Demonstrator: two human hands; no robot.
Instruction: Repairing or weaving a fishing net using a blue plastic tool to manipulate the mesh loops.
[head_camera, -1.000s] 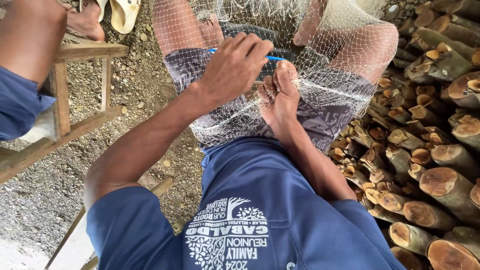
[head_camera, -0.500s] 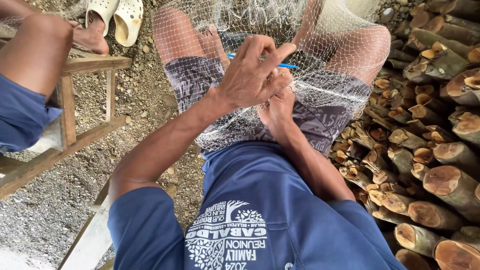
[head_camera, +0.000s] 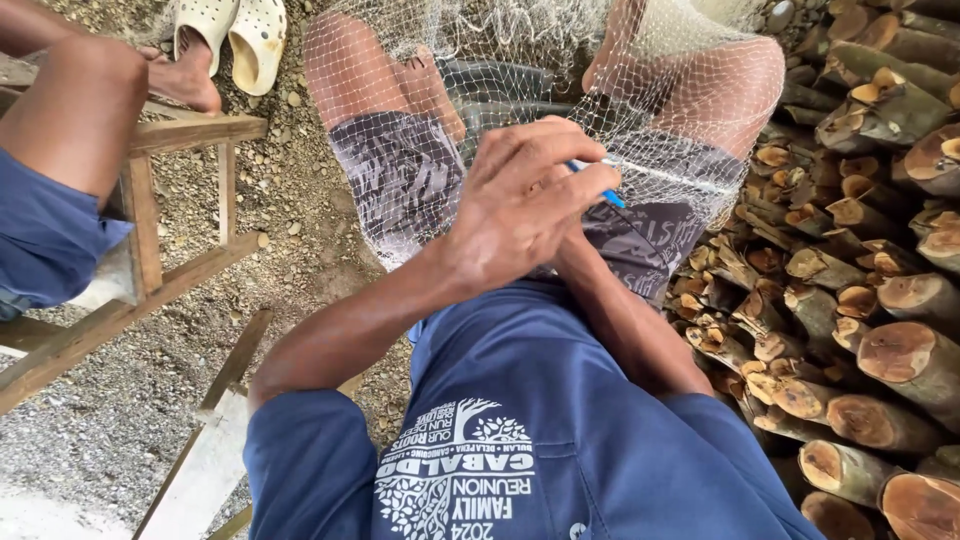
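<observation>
Two hands work close together over the lap, where a pale fishing net (head_camera: 560, 90) lies draped across both knees and the patterned grey shorts (head_camera: 400, 170). The left hand (head_camera: 525, 205) sits on top, its fingers curled narrow and pinched around a thin blue netting needle (head_camera: 605, 192), whose tip pokes out toward the right from between the fingertips and lies against the mesh. The right hand (head_camera: 575, 250) is almost wholly hidden beneath the left one; only the wrist and forearm show, running down toward the blue shirt (head_camera: 560, 420), so I cannot tell whether it is closed or what it holds. A taut cord of the net runs from the needle's tip toward the right knee.

Beyond the knees, the net bunches up thickly at the top of the view, and a dark tyre-like object (head_camera: 500, 90) shows through the mesh between the legs. To the right, a stack of cut firewood logs (head_camera: 870, 280) rises with sawn ends facing the camera, just beside the right thigh. On the left, another person's bare leg (head_camera: 80, 110) and blue shorts rest on a rough wooden bench (head_camera: 150, 240), well apart from the hands. A pair of cream clogs (head_camera: 235, 35) lies on the gravel ground (head_camera: 290, 200) near that person's foot.
</observation>
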